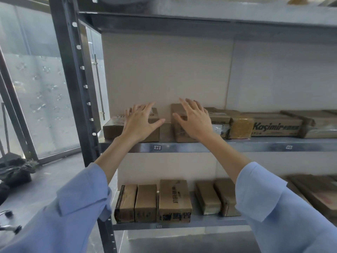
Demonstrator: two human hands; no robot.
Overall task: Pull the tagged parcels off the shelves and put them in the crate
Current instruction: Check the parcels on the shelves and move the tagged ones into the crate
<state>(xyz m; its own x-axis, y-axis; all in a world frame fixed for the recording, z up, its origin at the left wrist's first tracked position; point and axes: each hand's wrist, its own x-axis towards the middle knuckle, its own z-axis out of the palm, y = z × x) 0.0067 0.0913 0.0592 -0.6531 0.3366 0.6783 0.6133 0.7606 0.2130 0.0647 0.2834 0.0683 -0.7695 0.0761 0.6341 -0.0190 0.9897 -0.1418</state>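
Two brown cardboard parcels stand at the left end of the middle shelf (255, 145). My left hand (141, 123) is spread with straight fingers over the left parcel (113, 127), which carries a white label on top. Over the taller parcel (177, 128) beside it, my right hand (195, 121) is likewise spread. Whether either palm touches its box I cannot tell. A narrow gap separates the two parcels. No crate is in view.
More parcels run rightward along the middle shelf, among them a long Kasimir box (277, 126). The lower shelf holds several small upright boxes (175, 201). A dark steel upright (73, 79) frames the left side, with glass panels and dark clutter (14, 170) on the floor beyond.
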